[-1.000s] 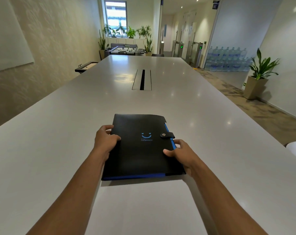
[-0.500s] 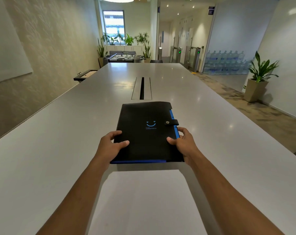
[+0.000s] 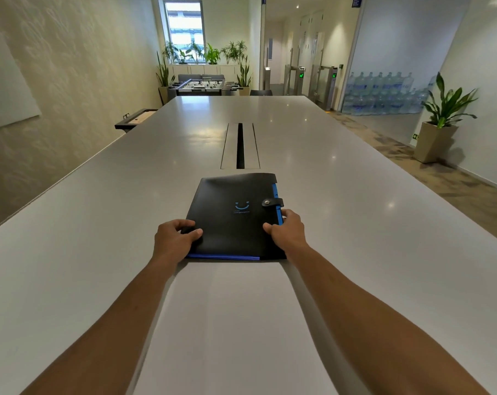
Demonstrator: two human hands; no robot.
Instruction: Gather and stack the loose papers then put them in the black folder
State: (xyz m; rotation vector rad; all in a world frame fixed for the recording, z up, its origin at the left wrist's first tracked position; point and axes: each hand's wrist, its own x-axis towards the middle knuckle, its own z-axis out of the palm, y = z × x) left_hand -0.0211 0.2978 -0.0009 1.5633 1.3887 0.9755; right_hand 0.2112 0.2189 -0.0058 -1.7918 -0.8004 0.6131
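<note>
Black folder [image 3: 235, 218] lies flat and closed on the long grey table [image 3: 355, 223], at approx. 12 o'clock from the wearer, near the table's centre line. Cover shows a blue smile logo w/ small text under it, unreadable. Snap strap [image 3: 273, 202] crosses the folder's 3 o'clock edge and is fastened; metal stud visible. Blue tabs stick out along that same edge; a blue strip also shows along the near (6 o'clock) edge.

Left hand [image 3: 174, 238] grips the folder's near corner at 9 o'clock: thumb on top of the cover, fingers curled over the edge. Right hand [image 3: 288, 229] grips the 3 o'clock edge just below the strap: thumb on the cover, fingers wrapped round the blue-tabbed side. Both forearms extended, bare.

White sheet [image 3: 230, 323] lies on the table between the forearms, directly at 6 o'clock of the folder; its far edge meets the folder's near edge. Cannot tell whether it is one sheet or a stack, nor whether the folder overlaps it.

Rest of scene: cable slot [image 3: 240, 146] w/ two flap lids set into the table, just beyond the folder at 12 o'clock. Foosball table [image 3: 203, 85] past the table's far end. Potted plant [image 3: 441, 121] on the floor at approx. 2 o'clock. Stacked water bottles [image 3: 384, 92] behind glass at approx. 1 o'clock. Whiteboard [image 3: 5, 89] on the wall at approx. 10 o'clock.
</note>
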